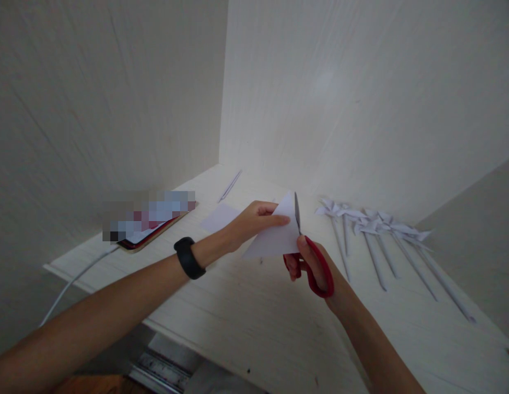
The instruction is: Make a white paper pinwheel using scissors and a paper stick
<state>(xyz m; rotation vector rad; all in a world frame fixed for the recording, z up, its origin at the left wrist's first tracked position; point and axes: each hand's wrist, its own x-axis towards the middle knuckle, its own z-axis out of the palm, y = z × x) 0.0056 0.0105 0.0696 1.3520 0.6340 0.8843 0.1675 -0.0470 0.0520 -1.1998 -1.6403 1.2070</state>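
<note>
My left hand (pixel 258 220) pinches a white sheet of paper (pixel 274 239), thumb on top, and holds it above the tabletop. The paper looks triangular, with one corner pointing away from me. In my right hand (pixel 307 260) is a pair of scissors (pixel 325 273) with red handles, my thumb through one loop. The scissor blades point away and lie along the paper's right edge; whether they are closed on it I cannot tell. Behind my left wrist, another white piece of paper (pixel 219 216) lies flat on the table. A black band (pixel 189 258) is on my left wrist.
Several white paper pinwheels (pixel 373 221) on rolled paper sticks lie at the right. A phone (pixel 159 224), partly blurred out, rests at the left with a white cable (pixel 80 273). Thin white sticks (pixel 230 186) lie near the back corner. Walls enclose the table (pixel 254 323) behind.
</note>
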